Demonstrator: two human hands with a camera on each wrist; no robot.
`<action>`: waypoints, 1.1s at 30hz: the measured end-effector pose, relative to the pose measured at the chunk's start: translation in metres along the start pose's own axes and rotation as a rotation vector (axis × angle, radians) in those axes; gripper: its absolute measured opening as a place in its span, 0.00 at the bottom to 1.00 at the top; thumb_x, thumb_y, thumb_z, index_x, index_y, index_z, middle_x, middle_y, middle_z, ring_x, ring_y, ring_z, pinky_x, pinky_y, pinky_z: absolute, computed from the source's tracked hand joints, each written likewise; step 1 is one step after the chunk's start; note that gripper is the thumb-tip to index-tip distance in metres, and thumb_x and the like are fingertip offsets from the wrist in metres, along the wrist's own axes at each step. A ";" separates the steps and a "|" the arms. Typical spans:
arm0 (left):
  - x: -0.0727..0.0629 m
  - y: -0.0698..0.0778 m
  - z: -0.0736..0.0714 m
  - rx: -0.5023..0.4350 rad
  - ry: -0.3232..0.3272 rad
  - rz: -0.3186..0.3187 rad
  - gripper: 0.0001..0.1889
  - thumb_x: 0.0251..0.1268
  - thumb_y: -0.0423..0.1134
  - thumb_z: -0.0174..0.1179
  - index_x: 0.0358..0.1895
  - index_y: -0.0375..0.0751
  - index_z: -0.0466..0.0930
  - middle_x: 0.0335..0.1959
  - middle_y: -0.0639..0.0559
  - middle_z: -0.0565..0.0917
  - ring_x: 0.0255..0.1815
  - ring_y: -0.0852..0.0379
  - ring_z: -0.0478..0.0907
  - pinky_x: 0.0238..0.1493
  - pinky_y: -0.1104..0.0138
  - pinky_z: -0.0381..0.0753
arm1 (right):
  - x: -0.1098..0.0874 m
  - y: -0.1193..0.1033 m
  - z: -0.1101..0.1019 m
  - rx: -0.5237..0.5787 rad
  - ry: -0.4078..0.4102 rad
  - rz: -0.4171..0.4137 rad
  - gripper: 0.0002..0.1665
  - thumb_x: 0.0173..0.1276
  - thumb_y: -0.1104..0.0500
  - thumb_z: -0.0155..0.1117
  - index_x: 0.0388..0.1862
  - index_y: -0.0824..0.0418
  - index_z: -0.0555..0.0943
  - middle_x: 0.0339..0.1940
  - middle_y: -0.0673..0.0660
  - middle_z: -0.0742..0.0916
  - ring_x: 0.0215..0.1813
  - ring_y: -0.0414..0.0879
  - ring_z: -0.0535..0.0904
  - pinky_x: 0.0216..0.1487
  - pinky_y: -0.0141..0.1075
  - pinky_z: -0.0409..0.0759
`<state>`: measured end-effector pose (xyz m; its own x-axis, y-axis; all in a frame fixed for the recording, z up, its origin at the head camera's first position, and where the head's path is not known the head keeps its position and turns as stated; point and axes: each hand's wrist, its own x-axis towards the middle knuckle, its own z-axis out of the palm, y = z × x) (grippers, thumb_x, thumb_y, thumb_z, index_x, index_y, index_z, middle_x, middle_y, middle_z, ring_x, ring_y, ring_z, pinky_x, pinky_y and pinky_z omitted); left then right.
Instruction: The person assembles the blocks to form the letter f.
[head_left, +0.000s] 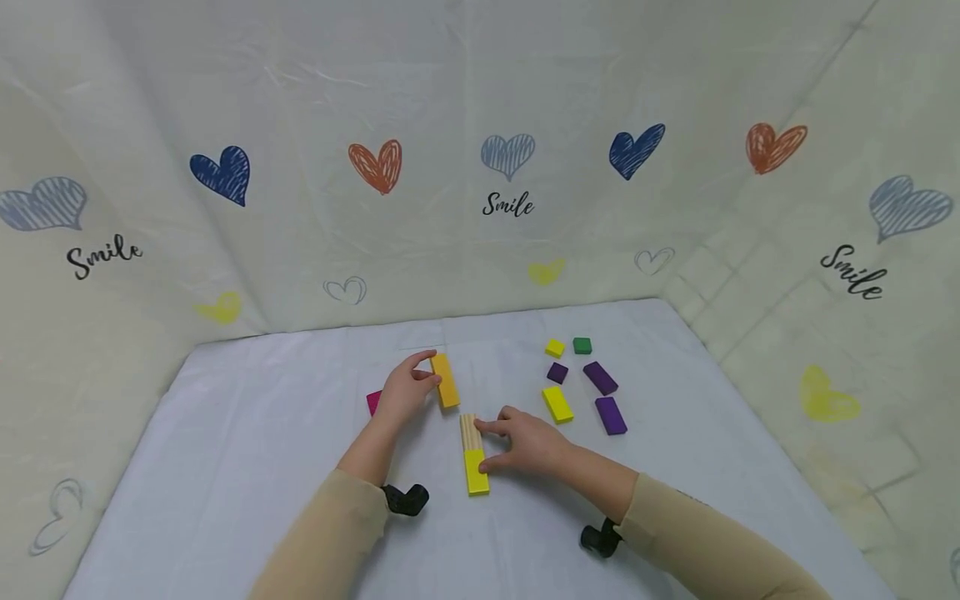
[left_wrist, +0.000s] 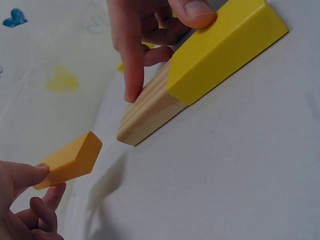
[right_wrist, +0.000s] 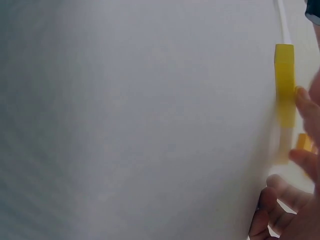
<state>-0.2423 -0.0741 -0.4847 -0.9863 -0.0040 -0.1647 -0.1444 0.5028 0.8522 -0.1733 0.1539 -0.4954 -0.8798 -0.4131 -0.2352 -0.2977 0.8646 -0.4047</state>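
My left hand (head_left: 405, 392) pinches an orange block (head_left: 446, 382) between thumb and fingers. In the left wrist view that orange block (left_wrist: 70, 160) is tilted, off to one side of the other pieces. On the white cloth, a yellow block (head_left: 476, 472) lies end to end with a bare wooden piece (head_left: 470, 432) that has lengthwise grooves. My right hand (head_left: 528, 442) rests against these two from the right. Its thumb touches the yellow block (left_wrist: 225, 52), and its outstretched index finger touches the grooved wood (left_wrist: 152, 107). A pink block (head_left: 373, 402) is partly hidden behind my left hand.
Right of the hands lie a yellow block (head_left: 557, 404), two purple blocks (head_left: 601, 377), and a small dark purple cube (head_left: 557, 372). Farther back are a small yellow block (head_left: 555, 347) and a green block (head_left: 582, 346). A printed curtain (head_left: 442, 242) hangs behind the table.
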 end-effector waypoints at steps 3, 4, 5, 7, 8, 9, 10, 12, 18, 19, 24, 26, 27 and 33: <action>0.003 0.001 0.006 -0.003 -0.003 -0.007 0.26 0.68 0.41 0.64 0.68 0.60 0.73 0.49 0.47 0.82 0.45 0.51 0.79 0.48 0.60 0.82 | 0.001 0.000 0.000 -0.002 0.003 -0.004 0.45 0.50 0.30 0.73 0.69 0.38 0.75 0.41 0.46 0.76 0.36 0.42 0.71 0.37 0.31 0.73; 0.004 0.001 0.008 -0.005 -0.006 -0.005 0.26 0.68 0.41 0.64 0.68 0.60 0.73 0.49 0.47 0.82 0.46 0.51 0.79 0.49 0.60 0.82 | 0.001 0.000 0.000 -0.001 0.004 -0.004 0.45 0.50 0.30 0.74 0.69 0.38 0.75 0.41 0.46 0.76 0.36 0.42 0.71 0.37 0.31 0.73; 0.005 0.001 0.010 -0.003 -0.009 -0.001 0.26 0.68 0.41 0.64 0.68 0.60 0.73 0.49 0.47 0.82 0.46 0.51 0.79 0.49 0.59 0.82 | 0.001 0.000 0.000 0.000 0.004 -0.004 0.45 0.50 0.30 0.74 0.69 0.38 0.75 0.41 0.46 0.76 0.36 0.42 0.71 0.37 0.31 0.73; 0.007 0.001 0.013 0.000 -0.017 0.013 0.26 0.68 0.41 0.64 0.68 0.60 0.73 0.49 0.47 0.82 0.47 0.50 0.79 0.50 0.59 0.82 | 0.001 0.000 0.000 0.002 0.005 -0.003 0.45 0.50 0.31 0.74 0.69 0.38 0.75 0.40 0.46 0.76 0.36 0.42 0.71 0.37 0.31 0.73; 0.008 0.001 0.014 0.003 -0.023 0.025 0.25 0.68 0.41 0.64 0.68 0.59 0.74 0.49 0.47 0.82 0.47 0.50 0.79 0.51 0.58 0.81 | 0.001 0.000 0.000 0.001 0.005 -0.003 0.45 0.50 0.31 0.74 0.69 0.38 0.75 0.40 0.46 0.76 0.36 0.42 0.71 0.36 0.31 0.73; 0.009 0.001 0.016 0.005 -0.029 0.033 0.25 0.67 0.41 0.64 0.67 0.59 0.74 0.48 0.47 0.83 0.46 0.50 0.79 0.51 0.58 0.81 | 0.001 0.000 0.000 0.000 0.005 -0.004 0.45 0.50 0.30 0.74 0.69 0.37 0.75 0.40 0.46 0.76 0.36 0.42 0.71 0.36 0.31 0.73; 0.009 0.001 0.017 0.007 -0.036 0.039 0.25 0.67 0.41 0.64 0.67 0.59 0.74 0.48 0.47 0.83 0.46 0.50 0.79 0.51 0.57 0.81 | 0.001 0.000 0.000 -0.001 0.005 -0.005 0.45 0.50 0.30 0.73 0.69 0.38 0.74 0.40 0.46 0.76 0.36 0.42 0.71 0.36 0.31 0.73; 0.010 0.000 0.019 0.009 -0.050 0.047 0.25 0.67 0.41 0.64 0.67 0.59 0.74 0.48 0.47 0.83 0.46 0.50 0.79 0.52 0.57 0.80 | 0.002 0.000 0.000 -0.002 0.005 -0.010 0.46 0.51 0.30 0.73 0.69 0.38 0.74 0.40 0.46 0.75 0.36 0.42 0.70 0.35 0.32 0.72; 0.008 0.000 0.024 0.022 -0.073 0.058 0.25 0.67 0.40 0.64 0.67 0.58 0.74 0.49 0.47 0.82 0.48 0.50 0.79 0.54 0.55 0.80 | 0.002 0.000 0.000 -0.003 0.002 -0.013 0.46 0.51 0.30 0.73 0.69 0.38 0.75 0.39 0.46 0.75 0.35 0.42 0.70 0.35 0.32 0.72; 0.007 0.000 0.025 0.028 -0.075 0.063 0.25 0.67 0.40 0.64 0.67 0.58 0.74 0.49 0.47 0.82 0.48 0.50 0.79 0.54 0.55 0.80 | 0.002 0.000 0.000 -0.003 0.002 -0.013 0.46 0.50 0.30 0.73 0.69 0.39 0.75 0.39 0.46 0.75 0.36 0.42 0.70 0.35 0.32 0.72; 0.007 -0.001 0.026 0.044 -0.072 0.065 0.25 0.67 0.40 0.64 0.67 0.59 0.75 0.48 0.47 0.83 0.47 0.50 0.79 0.53 0.54 0.79 | 0.003 -0.001 0.000 -0.006 0.003 -0.016 0.46 0.50 0.30 0.73 0.69 0.39 0.75 0.39 0.46 0.75 0.35 0.42 0.70 0.35 0.32 0.72; 0.008 -0.002 0.027 0.047 -0.081 0.071 0.25 0.67 0.40 0.64 0.67 0.58 0.75 0.48 0.47 0.83 0.46 0.50 0.79 0.53 0.54 0.79 | 0.003 -0.001 0.000 -0.007 0.004 -0.017 0.46 0.51 0.30 0.73 0.69 0.39 0.75 0.39 0.46 0.75 0.35 0.42 0.70 0.35 0.32 0.72; 0.009 -0.003 0.027 0.049 -0.087 0.074 0.25 0.67 0.41 0.64 0.67 0.58 0.75 0.48 0.47 0.83 0.46 0.50 0.79 0.53 0.54 0.79 | 0.003 -0.001 0.000 -0.008 0.003 -0.018 0.46 0.51 0.30 0.73 0.69 0.39 0.75 0.39 0.46 0.75 0.35 0.42 0.70 0.35 0.32 0.72; 0.012 -0.005 0.027 0.058 -0.116 0.078 0.25 0.68 0.41 0.63 0.68 0.58 0.74 0.47 0.47 0.83 0.45 0.50 0.78 0.53 0.54 0.79 | 0.002 -0.001 -0.001 -0.004 0.003 -0.019 0.46 0.51 0.30 0.73 0.69 0.39 0.74 0.41 0.47 0.76 0.36 0.42 0.70 0.35 0.32 0.72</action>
<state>-0.2510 -0.0529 -0.5043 -0.9780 0.1355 -0.1584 -0.0595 0.5469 0.8351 -0.1753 0.1519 -0.4949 -0.8750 -0.4287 -0.2249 -0.3160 0.8577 -0.4055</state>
